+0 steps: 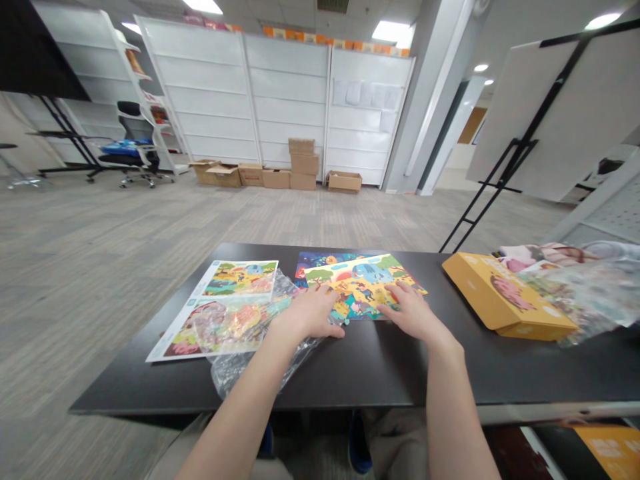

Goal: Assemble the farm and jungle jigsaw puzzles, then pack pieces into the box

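A partly assembled jigsaw puzzle with a blue elephant on a yellow scene lies ahead of me, its lower edge uneven. It rests over a dark blue picture board. My left hand lies with its fingers spread at the puzzle's lower left. Opposite it, my right hand has its fingers stretched onto the puzzle's lower right side. A crumpled clear plastic bag sits beneath my left forearm. Printed picture sheets are to the left, partly covered by the bag.
On the right of the black table stands a yellow box. Beside it are clear plastic bags with colourful contents. A black easel stand rises behind the table at right. Cardboard boxes line the far shelving.
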### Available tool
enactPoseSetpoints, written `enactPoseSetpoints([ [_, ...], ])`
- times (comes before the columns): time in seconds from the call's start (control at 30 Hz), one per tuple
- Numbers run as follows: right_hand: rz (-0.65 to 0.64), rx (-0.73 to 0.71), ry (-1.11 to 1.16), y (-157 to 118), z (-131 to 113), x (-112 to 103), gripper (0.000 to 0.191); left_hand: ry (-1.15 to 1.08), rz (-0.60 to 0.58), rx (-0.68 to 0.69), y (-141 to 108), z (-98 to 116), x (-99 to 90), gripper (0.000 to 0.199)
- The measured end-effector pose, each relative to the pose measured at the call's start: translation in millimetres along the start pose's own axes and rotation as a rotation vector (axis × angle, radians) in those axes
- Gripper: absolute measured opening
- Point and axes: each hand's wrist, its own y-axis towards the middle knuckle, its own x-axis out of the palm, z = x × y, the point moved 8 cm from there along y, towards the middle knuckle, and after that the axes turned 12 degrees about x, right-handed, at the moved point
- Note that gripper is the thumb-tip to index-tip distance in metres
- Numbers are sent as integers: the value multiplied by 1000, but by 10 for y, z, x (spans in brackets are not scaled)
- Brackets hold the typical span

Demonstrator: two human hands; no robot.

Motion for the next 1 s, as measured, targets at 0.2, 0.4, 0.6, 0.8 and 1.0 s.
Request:
enactPoseSetpoints([
  [0.2,50,367,-22,113,688,-146,74,-16,1,32,8,-18,36,79],
  [0.4,-38,404,-47,109,850,-135,74,-17,3,60,18,-3,42,76],
  [0.6,7,494,9,43,1240,-239,60,-48,0,124,33,44,19,74],
  [0.8,66,556,16,-38,1471,-331,61,-88,-8,167,97,175,-18,70],
  [1.0,148,575,77,-35,1465,-394,61,-109,-6,178,117,199,-13,69],
])
